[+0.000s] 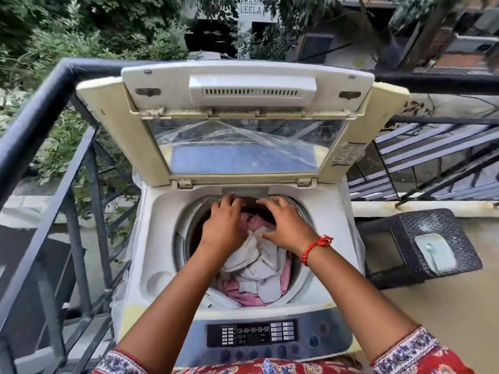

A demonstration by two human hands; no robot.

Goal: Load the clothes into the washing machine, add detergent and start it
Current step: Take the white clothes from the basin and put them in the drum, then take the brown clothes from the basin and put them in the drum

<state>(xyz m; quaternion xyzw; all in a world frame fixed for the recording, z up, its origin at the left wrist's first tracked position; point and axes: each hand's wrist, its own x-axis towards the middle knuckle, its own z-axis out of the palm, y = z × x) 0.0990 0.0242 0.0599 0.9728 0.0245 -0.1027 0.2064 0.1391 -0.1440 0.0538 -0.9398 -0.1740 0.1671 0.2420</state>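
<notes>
Loading step: left hand [222, 225] and right hand [286, 225], fingers spread and released, press clothes [259, 268] into the drum at 6 o'clock of the raised lid [243, 147]. Next, likely: find detergent, none visible.

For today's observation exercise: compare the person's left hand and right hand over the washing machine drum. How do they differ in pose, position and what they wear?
1. The right hand has a red thread band at the wrist; the left hand has a bare wrist.
2. The left hand's fingers curl down toward the clothes; the right hand's fingers are spread, palm down.
3. The left hand sits over the drum's left side, the right hand over its right.

Both reach into the open drum, above the clothes.
</notes>
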